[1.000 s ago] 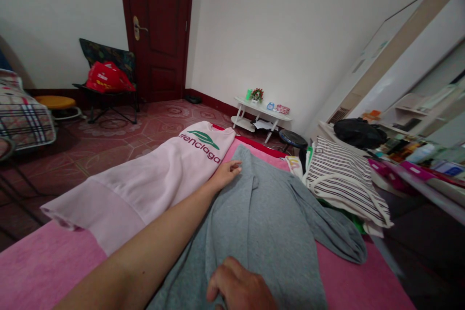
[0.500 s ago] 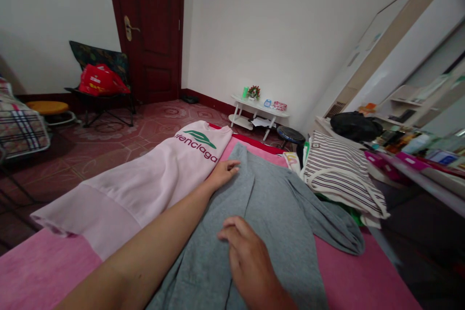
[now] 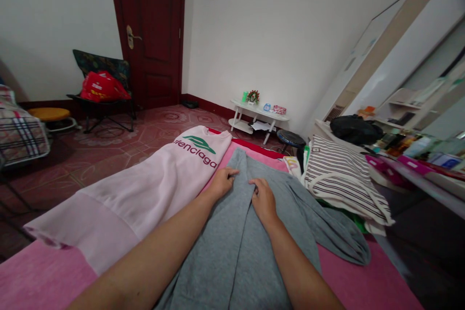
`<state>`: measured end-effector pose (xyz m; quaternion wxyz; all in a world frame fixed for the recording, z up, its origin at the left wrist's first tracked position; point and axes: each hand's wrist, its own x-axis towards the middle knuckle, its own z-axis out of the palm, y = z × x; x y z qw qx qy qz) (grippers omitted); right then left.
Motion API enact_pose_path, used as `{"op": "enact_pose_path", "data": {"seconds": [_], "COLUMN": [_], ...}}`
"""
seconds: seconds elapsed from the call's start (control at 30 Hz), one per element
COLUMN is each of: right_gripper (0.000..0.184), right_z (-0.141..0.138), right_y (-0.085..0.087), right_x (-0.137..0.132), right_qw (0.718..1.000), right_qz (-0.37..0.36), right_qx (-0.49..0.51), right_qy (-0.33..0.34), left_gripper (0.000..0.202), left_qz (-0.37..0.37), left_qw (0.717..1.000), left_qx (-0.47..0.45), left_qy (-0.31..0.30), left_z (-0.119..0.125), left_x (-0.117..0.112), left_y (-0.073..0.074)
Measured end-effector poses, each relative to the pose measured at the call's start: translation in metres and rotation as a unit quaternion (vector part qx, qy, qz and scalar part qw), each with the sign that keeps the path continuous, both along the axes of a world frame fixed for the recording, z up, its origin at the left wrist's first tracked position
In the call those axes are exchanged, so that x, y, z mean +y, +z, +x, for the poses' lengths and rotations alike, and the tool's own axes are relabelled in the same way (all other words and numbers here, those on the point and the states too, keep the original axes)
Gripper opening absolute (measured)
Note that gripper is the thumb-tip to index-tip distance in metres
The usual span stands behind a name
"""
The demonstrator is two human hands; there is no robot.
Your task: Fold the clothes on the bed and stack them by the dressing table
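A grey long-sleeved top [image 3: 210, 261] lies in front of me, its left side folded inward and one sleeve spread out to the right. My left hand [image 3: 222, 183] rests on the folded part near the far end, fingers slightly bent and apart. Just right of it, my right hand [image 3: 264, 199] has its fingers curled at the inner edge of the fold, seemingly pinching the cloth; the thumb is partly hidden. Left of the grey top is a pale pink sweatshirt [image 3: 145, 184] with a green logo and dark lettering. Both garments lie on a pink cover [image 3: 54, 276].
Striped clothing [image 3: 337, 169] is stacked on the right, beside a cluttered shelf with a black bag [image 3: 356, 128]. Farther off stand a small white table [image 3: 259, 110], a round black stool [image 3: 290, 136], and a folding chair holding a red bag [image 3: 103, 87].
My right hand has moved forward over the grey top to the fold's edge, beside my left hand. The left hand has stayed nearly in place. The view has tilted slightly upward.
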<state>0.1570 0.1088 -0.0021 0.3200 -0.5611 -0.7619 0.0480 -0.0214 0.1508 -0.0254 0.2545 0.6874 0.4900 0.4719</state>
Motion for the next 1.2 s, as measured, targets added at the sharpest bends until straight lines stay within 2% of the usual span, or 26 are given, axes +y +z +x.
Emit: {"op": "enact_pose_path", "data": {"seconds": [0.2,0.3,0.47,0.57,0.67,0.77,0.9,0.93,1.03,1.1,1.2], "right_gripper": [0.022,0.024,0.027,0.024,0.029,0.03,0.023,0.028,0.059,0.067,0.06], "right_z": [0.013,0.018,0.017,0.016,0.016,0.015,0.007,0.005,0.004,0.007,0.014], "right_y": [-0.006,-0.006,-0.003,0.001,0.002,0.002,0.006,0.008,0.014,0.015,0.018], "right_x": [-0.002,-0.006,-0.008,-0.004,-0.001,-0.003,-0.023,-0.031,-0.061,-0.081,-0.108], "right_qw": [0.999,0.997,0.997,0.989,0.978,0.976,0.978,0.978,0.98,0.976,0.941], "right_qz": [0.002,-0.004,0.024,0.002,-0.029,-0.047,-0.041,-0.025,0.054,0.101,0.147], "right_qx": [-0.02,-0.041,-0.05,-0.1,-0.123,-0.129,-0.162,-0.167,-0.174,-0.193,-0.218], "right_qy": [-0.044,-0.069,-0.06,-0.111,-0.167,-0.169,-0.126,-0.12,-0.075,0.023,0.215], "left_gripper": [0.054,0.055,0.053,0.053,0.054,0.052,0.052,0.052,0.05,0.048,0.042], "left_qz": [-0.007,-0.01,-0.012,-0.011,-0.011,-0.016,-0.028,-0.031,-0.037,-0.038,-0.032], "left_qw": [1.0,0.999,0.998,0.996,0.995,0.995,0.996,0.996,0.996,0.995,0.996], "left_qx": [0.0,-0.004,-0.027,-0.044,-0.052,-0.049,-0.049,-0.052,-0.064,-0.073,-0.081], "left_qy": [0.027,0.037,0.062,0.077,0.086,0.083,0.069,0.065,0.057,0.05,0.036], "left_z": [0.0,-0.001,-0.003,-0.005,-0.006,-0.006,-0.006,-0.007,-0.008,-0.009,-0.008], "left_x": [0.006,0.005,0.004,0.004,0.004,0.004,0.004,0.004,0.004,0.005,0.005], "left_y": [-0.008,-0.008,-0.005,-0.003,0.0,0.002,0.002,0.001,-0.001,-0.001,-0.001]}}
